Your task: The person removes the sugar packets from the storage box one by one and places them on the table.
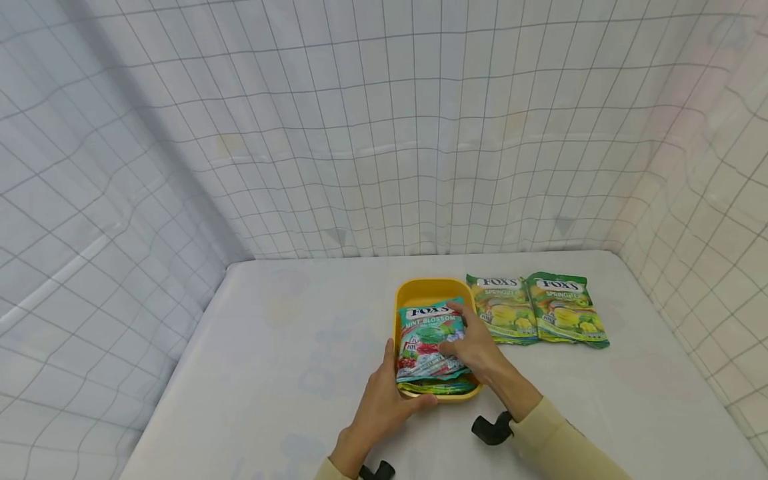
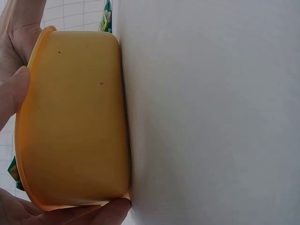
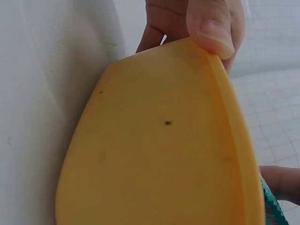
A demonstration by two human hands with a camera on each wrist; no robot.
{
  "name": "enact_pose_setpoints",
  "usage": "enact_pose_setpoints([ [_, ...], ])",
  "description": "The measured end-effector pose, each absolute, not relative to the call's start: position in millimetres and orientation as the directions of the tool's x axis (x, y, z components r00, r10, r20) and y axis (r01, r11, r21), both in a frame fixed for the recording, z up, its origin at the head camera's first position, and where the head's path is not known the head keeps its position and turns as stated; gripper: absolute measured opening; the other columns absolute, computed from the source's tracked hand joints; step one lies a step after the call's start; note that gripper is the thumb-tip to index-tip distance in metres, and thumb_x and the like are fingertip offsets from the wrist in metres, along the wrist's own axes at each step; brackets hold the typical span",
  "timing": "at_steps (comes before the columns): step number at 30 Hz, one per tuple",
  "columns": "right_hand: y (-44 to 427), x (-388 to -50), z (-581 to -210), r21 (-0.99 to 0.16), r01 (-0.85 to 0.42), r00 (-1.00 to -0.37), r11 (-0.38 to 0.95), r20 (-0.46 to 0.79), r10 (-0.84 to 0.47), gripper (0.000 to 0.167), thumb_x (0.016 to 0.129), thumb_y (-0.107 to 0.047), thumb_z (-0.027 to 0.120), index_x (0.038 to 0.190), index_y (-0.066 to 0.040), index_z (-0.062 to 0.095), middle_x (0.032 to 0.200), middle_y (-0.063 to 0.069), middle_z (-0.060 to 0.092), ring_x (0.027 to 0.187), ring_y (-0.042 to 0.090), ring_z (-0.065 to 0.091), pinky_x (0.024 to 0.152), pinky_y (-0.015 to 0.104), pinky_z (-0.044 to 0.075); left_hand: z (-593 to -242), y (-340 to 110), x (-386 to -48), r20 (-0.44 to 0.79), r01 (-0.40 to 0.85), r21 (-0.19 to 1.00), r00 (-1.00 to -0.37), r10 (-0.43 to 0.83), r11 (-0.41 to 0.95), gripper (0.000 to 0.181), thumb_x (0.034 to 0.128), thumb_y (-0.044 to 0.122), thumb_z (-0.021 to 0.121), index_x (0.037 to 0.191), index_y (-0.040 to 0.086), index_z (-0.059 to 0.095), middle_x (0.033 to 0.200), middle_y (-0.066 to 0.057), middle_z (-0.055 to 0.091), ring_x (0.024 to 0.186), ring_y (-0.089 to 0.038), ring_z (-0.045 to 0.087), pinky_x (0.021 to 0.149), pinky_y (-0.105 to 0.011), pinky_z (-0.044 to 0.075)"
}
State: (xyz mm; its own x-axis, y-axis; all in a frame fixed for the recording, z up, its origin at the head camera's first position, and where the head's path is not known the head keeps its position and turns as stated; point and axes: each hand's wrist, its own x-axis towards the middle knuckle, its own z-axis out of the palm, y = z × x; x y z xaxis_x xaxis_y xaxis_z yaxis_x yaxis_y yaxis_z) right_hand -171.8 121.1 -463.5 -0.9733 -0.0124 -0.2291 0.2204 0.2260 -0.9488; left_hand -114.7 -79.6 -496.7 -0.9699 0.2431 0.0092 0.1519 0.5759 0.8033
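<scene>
A yellow plastic tub stands on the white table. At its near left corner my left hand grips it, the thumb on the near rim and the fingers along the left side. The left wrist view shows this tub wall between thumb and fingers. Inside the tub lies a teal Fox's Mint Blossom candy bag, on top of a green and yellow candy bag. My right hand holds the Mint Blossom bag at its right side, thumb on its front. In the right wrist view the left thumb presses the rim.
Two green and yellow Fox's candy bags, the nearer one to the tub and another, lie side by side right of the tub. White grid-patterned curtains enclose the table at the back and sides.
</scene>
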Motion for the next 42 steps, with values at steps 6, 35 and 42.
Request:
enact_pose_setpoints([
  [6,125.7,-169.5,-460.0,-0.949,0.212,-0.974,0.233,-0.225,-0.033,0.083,0.085,0.005,0.077,0.155,-0.020,0.041,0.152,0.021,0.040,0.118,0.040,0.053,0.101,0.056,0.047,-497.7,-79.8,-115.9,0.008,0.154,0.802,-0.969,0.247,0.577,0.127,0.0779,0.054,0.085,0.161,-0.003,0.008,0.151,-0.023,0.045,0.129,-0.036,0.055,0.104,-0.052,0.046],
  [35,197.5,-150.9,-443.6,-0.989,0.115,-0.983,0.088,-0.127,-0.137,0.085,0.089,0.007,0.071,0.161,-0.018,0.032,0.166,0.017,0.019,0.141,0.039,0.034,0.105,0.043,0.044,-497.6,-80.4,-116.6,0.007,0.140,0.830,-0.971,0.241,0.540,0.127,0.0756,0.052,0.088,0.163,0.003,0.008,0.136,-0.008,0.060,0.121,-0.024,0.059,0.105,-0.049,0.046],
  [42,211.3,-145.1,-445.8,-0.988,0.127,-0.985,0.090,-0.137,-0.110,0.087,0.090,0.005,0.071,0.162,-0.021,0.030,0.163,0.020,0.022,0.134,0.041,0.041,0.089,0.029,0.052,-496.8,-80.8,-116.7,0.008,0.142,0.832,-0.969,0.246,0.536,0.127,0.0750,0.052,0.088,0.163,0.004,0.009,0.135,-0.007,0.060,0.121,-0.024,0.059,0.105,-0.049,0.045],
])
